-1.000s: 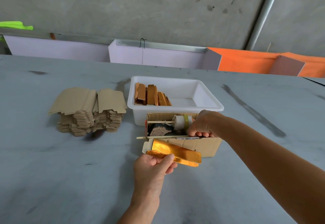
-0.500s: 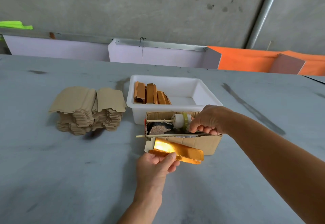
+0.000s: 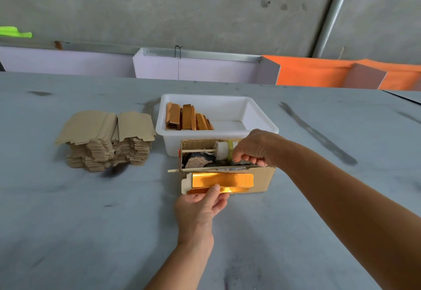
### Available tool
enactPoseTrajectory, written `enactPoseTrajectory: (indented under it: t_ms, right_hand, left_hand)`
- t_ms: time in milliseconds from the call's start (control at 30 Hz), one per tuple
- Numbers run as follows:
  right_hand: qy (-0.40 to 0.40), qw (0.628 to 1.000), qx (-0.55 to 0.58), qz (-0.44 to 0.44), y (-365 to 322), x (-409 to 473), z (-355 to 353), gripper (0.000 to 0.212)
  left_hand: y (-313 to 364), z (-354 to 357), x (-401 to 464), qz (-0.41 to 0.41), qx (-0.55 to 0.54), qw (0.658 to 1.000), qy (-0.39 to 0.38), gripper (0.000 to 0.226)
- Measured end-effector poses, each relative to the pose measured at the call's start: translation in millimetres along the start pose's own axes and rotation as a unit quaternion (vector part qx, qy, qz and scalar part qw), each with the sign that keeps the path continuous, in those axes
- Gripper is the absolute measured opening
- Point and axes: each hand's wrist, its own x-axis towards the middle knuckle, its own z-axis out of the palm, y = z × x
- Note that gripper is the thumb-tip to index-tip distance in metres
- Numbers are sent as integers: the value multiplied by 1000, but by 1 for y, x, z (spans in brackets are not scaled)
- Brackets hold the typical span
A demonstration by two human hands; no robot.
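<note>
My left hand (image 3: 200, 207) pinches the gold carton blank (image 3: 222, 181) by its lower edge, flat against the front of the cardboard box (image 3: 262, 179) — a thin grip, so it could slide or crease if I press unevenly. Inside the box my right hand (image 3: 255, 148) curls its fingers at the tape roll (image 3: 224, 150); whether they hold the tape end I cannot tell. Pull hard and the light box may skid across the surface (image 3: 91, 232) into the white tub (image 3: 205, 96) just behind it — or the tape sticks crooked.
</note>
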Motion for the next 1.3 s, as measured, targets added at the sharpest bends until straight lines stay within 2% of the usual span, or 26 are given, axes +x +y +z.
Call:
enactPoseTrajectory:
  t_ms: [300,800,967,1100,1300]
  right_hand:
    - [27,996,79,-2,5,-6,3,22]
    - [87,980,180,4,31,-9,19,22]
    - [101,973,207,8,35,-15,29,11]
    - [117,971,210,-4,39,-22,37,12]
    - [96,970,223,-31,44,-31,47,13]
  left_hand:
    - [-6,9,4,12,10,999,46,10]
    - [-7,12,4,0,11,998,65,11]
    - [-5,12,3,-13,15,997,79,13]
    - [-6,11,3,-15,18,997,74,13]
    - [-3,13,4,-6,4,998,67,13]
